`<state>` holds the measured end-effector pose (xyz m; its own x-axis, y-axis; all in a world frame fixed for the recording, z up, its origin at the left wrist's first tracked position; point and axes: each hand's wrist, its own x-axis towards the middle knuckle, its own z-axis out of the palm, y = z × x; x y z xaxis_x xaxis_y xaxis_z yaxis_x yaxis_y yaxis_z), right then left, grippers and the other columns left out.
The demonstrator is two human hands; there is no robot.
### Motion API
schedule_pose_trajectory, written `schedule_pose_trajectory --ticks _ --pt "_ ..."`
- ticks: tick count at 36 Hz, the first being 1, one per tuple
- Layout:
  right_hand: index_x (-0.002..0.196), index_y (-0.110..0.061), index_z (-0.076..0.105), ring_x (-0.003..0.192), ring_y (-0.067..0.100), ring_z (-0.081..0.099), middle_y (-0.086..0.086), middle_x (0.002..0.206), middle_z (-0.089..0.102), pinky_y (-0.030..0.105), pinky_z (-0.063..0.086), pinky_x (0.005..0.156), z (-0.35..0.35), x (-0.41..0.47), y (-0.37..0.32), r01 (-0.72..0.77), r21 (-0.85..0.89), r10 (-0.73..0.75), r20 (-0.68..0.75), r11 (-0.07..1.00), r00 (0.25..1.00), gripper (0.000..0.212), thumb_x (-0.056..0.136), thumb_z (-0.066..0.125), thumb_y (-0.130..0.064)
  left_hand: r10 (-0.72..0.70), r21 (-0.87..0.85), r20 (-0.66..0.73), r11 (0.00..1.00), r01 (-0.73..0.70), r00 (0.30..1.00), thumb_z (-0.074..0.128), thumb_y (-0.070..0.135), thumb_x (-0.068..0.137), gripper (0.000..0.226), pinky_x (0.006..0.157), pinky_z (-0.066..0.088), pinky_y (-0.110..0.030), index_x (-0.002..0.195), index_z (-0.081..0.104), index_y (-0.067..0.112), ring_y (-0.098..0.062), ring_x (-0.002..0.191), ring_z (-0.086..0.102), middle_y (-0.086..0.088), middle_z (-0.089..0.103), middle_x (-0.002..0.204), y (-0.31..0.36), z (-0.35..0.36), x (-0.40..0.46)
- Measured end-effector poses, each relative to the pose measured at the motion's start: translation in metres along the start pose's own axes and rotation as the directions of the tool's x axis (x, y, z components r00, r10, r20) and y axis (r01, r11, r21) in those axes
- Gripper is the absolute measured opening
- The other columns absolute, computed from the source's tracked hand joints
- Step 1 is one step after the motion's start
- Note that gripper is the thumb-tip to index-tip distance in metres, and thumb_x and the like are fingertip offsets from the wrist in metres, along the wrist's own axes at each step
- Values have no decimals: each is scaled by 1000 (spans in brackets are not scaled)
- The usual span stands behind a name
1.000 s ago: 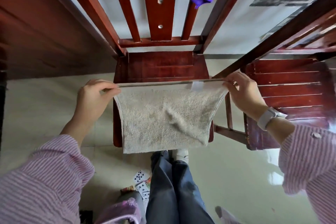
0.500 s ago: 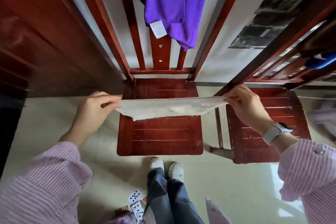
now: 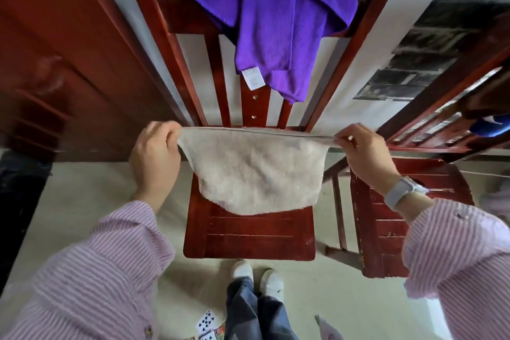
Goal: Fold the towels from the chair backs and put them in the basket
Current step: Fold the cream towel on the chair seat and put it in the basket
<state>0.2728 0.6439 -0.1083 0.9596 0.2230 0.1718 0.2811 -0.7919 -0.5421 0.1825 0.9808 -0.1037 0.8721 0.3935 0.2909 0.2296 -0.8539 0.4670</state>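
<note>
Nearest the camera, two arms in pink-and-white striped sleeves reach forward over a pale tiled floor [image 3: 345, 292], where white shoes and a few scattered playing cards [image 3: 207, 324] show at the bottom edge.

The left hand [image 3: 154, 157] and the right hand [image 3: 364, 157], which has a pale wristwatch [image 3: 400, 192] behind it, are set well apart at the same height. Each pinches one top corner of a beige, fluffy terry towel [image 3: 256, 171], fingers and thumb closed on the cloth. The towel hangs between them, doubled over, above the seat of a dark red wooden slatted chair [image 3: 248, 232]. Its taut top edge is its long axis, running straight left to right from one hand to the other. The loose lower edge sags down and towards the person in a curve. Neither hand is nearer than the other; the towel lies directly between them, so the next fold would likely bring the two hands together along that axis.

Farther off, a crumpled purple microfibre towel [image 3: 270, 27] with a white label is draped over the top rail of the same chair's back, not yet folded. To the right stands a second red wooden chair [image 3: 386, 223], with something blue [image 3: 489, 128] on its back. No basket is in view.
</note>
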Motion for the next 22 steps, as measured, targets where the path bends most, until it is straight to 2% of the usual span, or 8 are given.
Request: schedule_pose_trajectory --ticks 3,6,13,16,18,20,22 --pt "89 -1 64 78 26 58 13 93 63 39 49 72 1 16 -5 -9 1 9 -27 1000 1000 8 86 57 -4 -13 -3 -3 1000 13 1000 50 7 89 17 66 38 -32 95 67 5 -33 83 58 -13 64 96 2 6 11" --pt "89 0 64 76 29 59 14 90 63 36 48 70 0 26 -9 42 19 -41 -60 999 997 8 86 57 -3 -15 -23 -10 1000 15 1000 51 8 89 18 66 36 -30 96 67 5 -33 83 59 -13 64 97 -5 10 17" --pt "87 0 61 70 32 60 16 86 62 48 51 63 2 21 -10 94 29 -89 -130 995 987 5 85 60 -4 62 -94 -48 993 -66 997 55 6 87 14 70 47 -35 93 67 4 -29 82 61 -11 66 94 -19 6 16" --pt "87 -1 60 69 31 59 14 86 61 46 51 61 3 3 -4 101 30 -97 -116 994 989 4 84 60 -5 104 -96 -42 990 -108 994 56 7 89 13 72 44 -29 93 68 5 -22 83 60 -9 66 93 -25 3 1" --pt "87 0 60 69 30 60 13 86 60 41 52 57 6 -15 0 129 19 -126 -99 992 987 5 85 59 -6 117 -83 -26 989 -119 993 57 10 89 13 68 44 -27 93 68 6 -17 81 59 -8 66 94 -31 3 -16" --pt "87 -1 60 69 28 61 12 88 61 37 52 55 12 -37 6 147 10 -147 -64 989 987 12 86 56 -11 127 -52 9 991 -126 992 57 13 89 14 65 42 -25 92 69 7 -13 79 57 -7 67 95 -38 6 -38" --pt "88 -3 61 70 25 62 9 90 61 33 52 52 20 -62 15 159 13 -159 1 987 987 19 88 50 -18 134 -42 65 990 -132 989 57 12 87 14 67 41 -21 90 70 6 -12 82 56 -6 68 94 -47 11 -62"
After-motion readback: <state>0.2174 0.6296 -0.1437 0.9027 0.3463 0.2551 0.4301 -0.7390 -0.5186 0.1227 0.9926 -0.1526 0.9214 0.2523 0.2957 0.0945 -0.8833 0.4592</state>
